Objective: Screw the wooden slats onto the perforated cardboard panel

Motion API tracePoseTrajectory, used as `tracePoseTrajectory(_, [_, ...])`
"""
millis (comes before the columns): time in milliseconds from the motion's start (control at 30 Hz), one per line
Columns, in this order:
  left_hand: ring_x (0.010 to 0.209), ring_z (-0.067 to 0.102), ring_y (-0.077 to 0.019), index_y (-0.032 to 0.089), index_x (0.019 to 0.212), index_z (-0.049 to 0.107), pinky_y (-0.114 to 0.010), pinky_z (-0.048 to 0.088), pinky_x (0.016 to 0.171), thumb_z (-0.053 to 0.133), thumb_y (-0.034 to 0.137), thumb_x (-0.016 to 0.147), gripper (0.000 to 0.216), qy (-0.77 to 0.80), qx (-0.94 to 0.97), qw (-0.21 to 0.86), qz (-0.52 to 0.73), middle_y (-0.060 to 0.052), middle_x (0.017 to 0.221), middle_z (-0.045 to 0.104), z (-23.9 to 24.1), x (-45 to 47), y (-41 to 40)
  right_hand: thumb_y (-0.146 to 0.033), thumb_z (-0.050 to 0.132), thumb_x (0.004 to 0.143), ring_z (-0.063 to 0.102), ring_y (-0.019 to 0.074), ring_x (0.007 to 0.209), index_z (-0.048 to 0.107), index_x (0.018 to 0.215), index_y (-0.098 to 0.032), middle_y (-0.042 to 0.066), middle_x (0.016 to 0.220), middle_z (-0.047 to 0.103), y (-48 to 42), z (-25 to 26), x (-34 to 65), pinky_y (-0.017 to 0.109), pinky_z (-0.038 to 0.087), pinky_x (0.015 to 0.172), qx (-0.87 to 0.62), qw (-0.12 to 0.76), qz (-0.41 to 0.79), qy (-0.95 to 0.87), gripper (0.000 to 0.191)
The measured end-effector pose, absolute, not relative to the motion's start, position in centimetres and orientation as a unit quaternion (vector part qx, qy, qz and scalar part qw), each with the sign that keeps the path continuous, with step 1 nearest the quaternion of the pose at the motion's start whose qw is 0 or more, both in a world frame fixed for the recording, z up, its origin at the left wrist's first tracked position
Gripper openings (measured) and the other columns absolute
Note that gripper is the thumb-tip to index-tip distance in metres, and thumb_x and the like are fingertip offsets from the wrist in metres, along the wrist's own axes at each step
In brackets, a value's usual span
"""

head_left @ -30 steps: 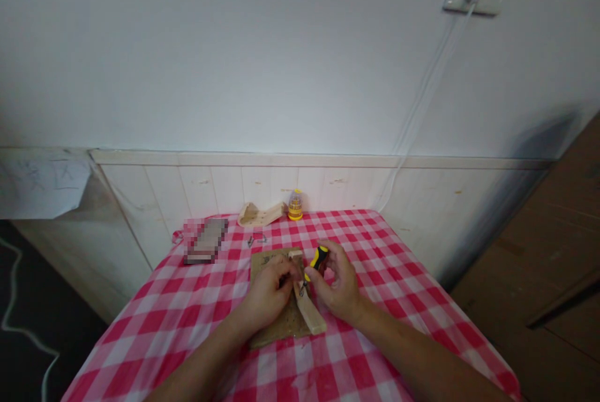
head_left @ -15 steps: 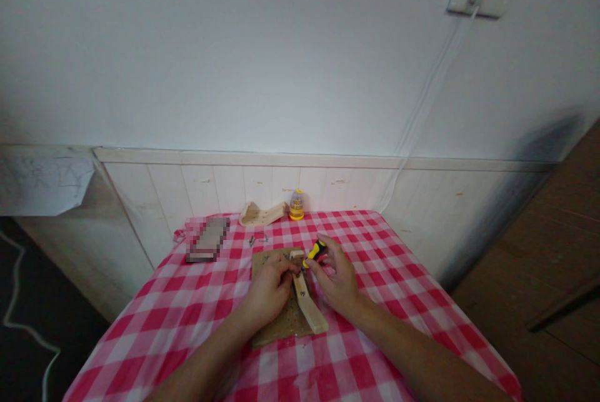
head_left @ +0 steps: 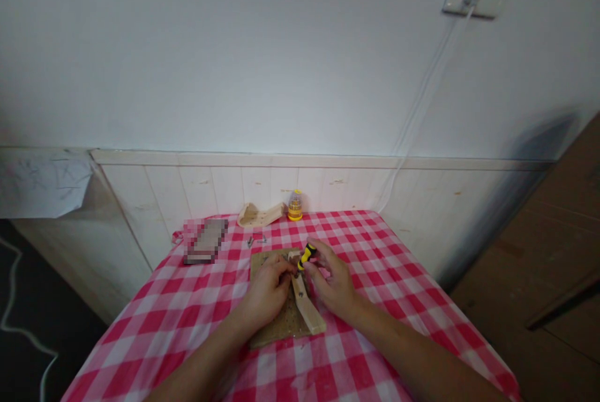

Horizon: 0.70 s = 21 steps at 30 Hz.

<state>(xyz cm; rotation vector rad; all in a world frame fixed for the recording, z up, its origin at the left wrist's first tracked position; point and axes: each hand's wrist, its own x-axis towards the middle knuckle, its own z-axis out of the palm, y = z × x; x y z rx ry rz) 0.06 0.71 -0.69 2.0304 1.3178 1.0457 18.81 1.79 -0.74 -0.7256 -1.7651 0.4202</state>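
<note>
My right hand [head_left: 332, 280] grips a yellow and black screwdriver [head_left: 306, 256], which is tilted with its lower end at a pale wooden piece [head_left: 307, 311]. The wooden piece is bent and has a small dark fitting near its middle. It lies on a brown board [head_left: 276, 334] dotted with small holes. Beside the screwdriver's lower end, my left hand [head_left: 269, 286] has its fingertips pinched together over the wood. What those fingers hold is too small and hidden to tell.
A red-and-white checked cloth [head_left: 197, 327] covers the table. Toward the back are a curved wooden part [head_left: 260, 217], a yellow bit holder [head_left: 295, 207], small metal pieces [head_left: 256, 239] and a blurred-out flat object [head_left: 207, 241]. A panelled wall [head_left: 225, 186] stands behind.
The screwdriver has become more upright and shifted slightly left with my right hand, its lower end now nearer my left fingertips. My left hand stays in place over the wood.
</note>
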Motion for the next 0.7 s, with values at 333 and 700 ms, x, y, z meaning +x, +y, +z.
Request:
tracePoseTrajectory(333, [0.097,0.066,-0.0247,0.02,0.088,0.072,-0.039,0.051,0.088,0.05,0.005,0.083,0.026,0.482,0.749,0.25,0.38,-0.008,0.096,0.07,-0.6,0.1,0.7,-0.027,0.068,0.095,0.076,0.0195,0.086,0.06,0.139,-0.031,0.006,0.113,0.076,2.1,-0.7,18.7,0.033,0.065,0.077,-0.321,0.574,0.188,-0.73,0.045])
tracePoseTrajectory(700, [0.093,0.065,-0.0233,0.02,0.085,0.071,-0.037,0.051,0.084,0.053,0.006,0.083,0.023,0.469,0.746,0.258,0.397,-0.005,0.091,0.069,-0.4,0.1,0.4,-0.025,0.064,0.096,0.073,0.0206,0.088,0.052,0.142,-0.025,0.009,0.112,0.072,1.0,-0.7,19.2,0.034,0.064,0.078,-0.334,0.579,0.172,-0.723,0.048])
